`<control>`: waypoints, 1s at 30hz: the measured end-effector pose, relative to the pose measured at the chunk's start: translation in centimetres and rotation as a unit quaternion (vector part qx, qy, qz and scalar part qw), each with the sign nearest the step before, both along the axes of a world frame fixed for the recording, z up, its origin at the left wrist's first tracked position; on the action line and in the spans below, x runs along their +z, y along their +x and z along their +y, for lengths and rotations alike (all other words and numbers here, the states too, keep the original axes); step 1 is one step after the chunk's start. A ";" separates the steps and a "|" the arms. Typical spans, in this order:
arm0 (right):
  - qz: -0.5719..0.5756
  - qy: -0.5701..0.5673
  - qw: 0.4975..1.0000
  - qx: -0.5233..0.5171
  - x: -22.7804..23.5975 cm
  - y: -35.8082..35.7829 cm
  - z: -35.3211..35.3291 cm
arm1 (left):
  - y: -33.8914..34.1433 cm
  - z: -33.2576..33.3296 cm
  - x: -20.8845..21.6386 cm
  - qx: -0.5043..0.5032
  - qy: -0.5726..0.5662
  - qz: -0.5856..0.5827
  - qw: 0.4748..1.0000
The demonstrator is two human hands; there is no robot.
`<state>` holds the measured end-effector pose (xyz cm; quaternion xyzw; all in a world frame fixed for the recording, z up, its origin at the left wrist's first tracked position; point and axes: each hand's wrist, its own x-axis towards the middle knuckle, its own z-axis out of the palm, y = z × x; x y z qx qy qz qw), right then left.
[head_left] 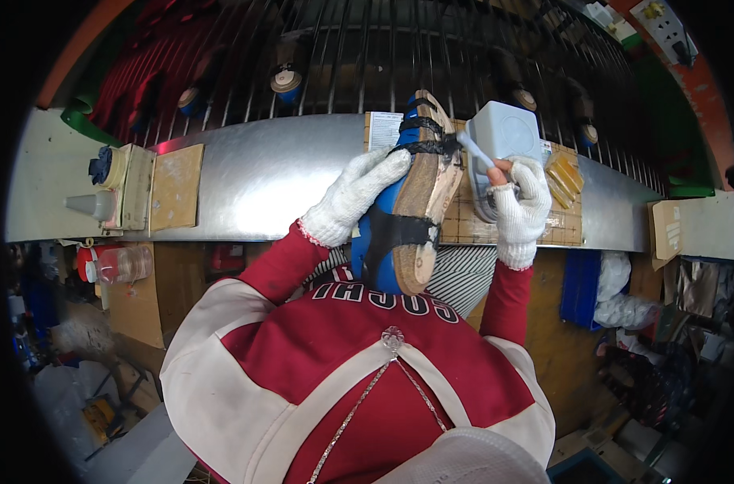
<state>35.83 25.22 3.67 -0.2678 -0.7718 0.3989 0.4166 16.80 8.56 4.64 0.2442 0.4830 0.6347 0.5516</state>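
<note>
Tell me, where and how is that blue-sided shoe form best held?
Probably grip the shoe form by its blue side, around mid-length, coming from the left as the left hand does. It is long, its tan underside faces up, and the brush in the right hand is by its opposite edge.

We noted the sandal [426, 192] tilted lengthwise, toe end away, black straps crossing its brown sole, on a blue last [389, 195]; the pale-handled brush [477, 152] slanted toward its right edge.

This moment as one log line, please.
left hand: holds blue shoe last, underside visible | right hand: holds white-handled brush by black strap | nearby: white container
</note>
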 end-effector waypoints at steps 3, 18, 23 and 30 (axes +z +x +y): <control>-0.029 -0.055 0.998 0.017 -0.7 0.2 -1.2 | 0.5 -0.3 -0.4 0.046 -0.001 -0.011 0.999; -0.115 0.207 0.968 -0.088 0.1 -1.0 -4.4 | 0.5 -1.7 -0.6 0.115 -0.013 0.069 0.991; -0.115 0.230 0.962 -0.089 -0.1 -1.2 -4.5 | -0.1 -1.9 -0.6 0.107 -0.008 0.073 0.991; -0.124 0.212 0.969 -0.022 -0.3 -0.3 -4.3 | -0.9 -1.4 -1.0 0.123 -0.015 0.134 0.983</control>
